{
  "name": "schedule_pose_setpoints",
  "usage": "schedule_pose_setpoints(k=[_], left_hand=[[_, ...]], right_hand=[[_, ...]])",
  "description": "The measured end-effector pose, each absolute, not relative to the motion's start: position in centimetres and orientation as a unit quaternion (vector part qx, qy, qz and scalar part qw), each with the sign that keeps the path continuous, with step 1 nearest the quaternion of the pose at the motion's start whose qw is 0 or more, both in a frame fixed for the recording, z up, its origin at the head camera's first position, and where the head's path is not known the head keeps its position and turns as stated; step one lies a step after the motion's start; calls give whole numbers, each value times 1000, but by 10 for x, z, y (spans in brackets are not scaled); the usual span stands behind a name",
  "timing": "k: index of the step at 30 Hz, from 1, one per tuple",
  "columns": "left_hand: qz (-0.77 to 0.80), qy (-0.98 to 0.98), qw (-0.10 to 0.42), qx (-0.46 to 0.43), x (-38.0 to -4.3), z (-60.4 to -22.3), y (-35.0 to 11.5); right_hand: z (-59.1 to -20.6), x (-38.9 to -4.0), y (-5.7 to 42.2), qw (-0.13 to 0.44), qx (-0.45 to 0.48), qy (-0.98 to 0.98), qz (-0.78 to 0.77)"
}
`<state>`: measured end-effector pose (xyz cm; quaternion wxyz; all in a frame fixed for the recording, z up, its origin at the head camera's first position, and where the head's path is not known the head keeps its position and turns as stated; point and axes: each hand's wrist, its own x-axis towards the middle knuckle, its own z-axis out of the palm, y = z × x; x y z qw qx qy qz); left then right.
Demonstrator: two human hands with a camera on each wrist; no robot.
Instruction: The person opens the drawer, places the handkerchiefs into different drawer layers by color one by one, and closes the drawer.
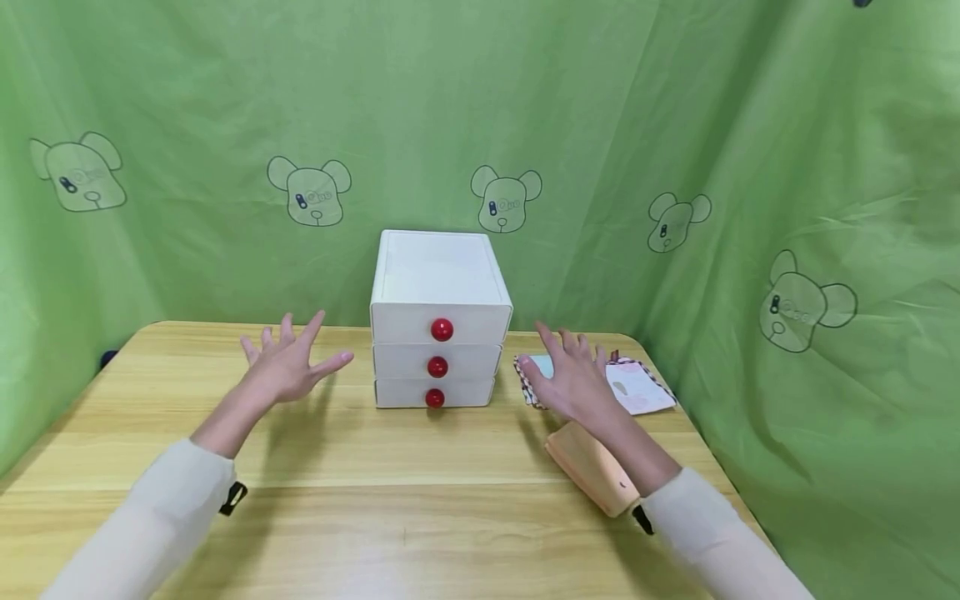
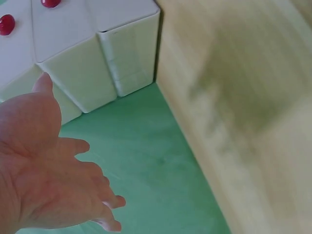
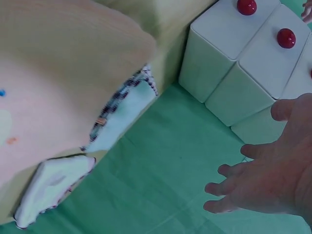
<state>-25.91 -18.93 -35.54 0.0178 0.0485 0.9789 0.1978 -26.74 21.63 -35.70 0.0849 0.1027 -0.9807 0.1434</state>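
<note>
A white three-drawer box [image 1: 441,287] with round red knobs [image 1: 437,367] stands at the back middle of the wooden table, its drawers pushed in. To its left, my left hand [image 1: 288,364] hovers over the table with fingers spread and nothing held; in the left wrist view the thumb overlaps the box's side. My right hand [image 1: 573,379] is raised on the other side, fingers apart and holding nothing. Beneath and behind it lies a folded cloth [image 1: 637,387] with a checked edge, pale blue and white. A peach-coloured folded item [image 1: 588,467] lies nearer me, partly hidden by the right forearm.
The light wooden table [image 1: 405,517] fills the lower part of the head view. Green curtains [image 1: 420,100] printed with bear heads hang right behind the table and along both sides. The table's right edge runs close past the cloth.
</note>
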Motion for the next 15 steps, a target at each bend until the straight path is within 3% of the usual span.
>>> schedule_pose_setpoints(k=[15], left_hand=[[200,978,17,56,-275,-302,-174]], right_hand=[[-333,-266,203,91,130,-979,125]])
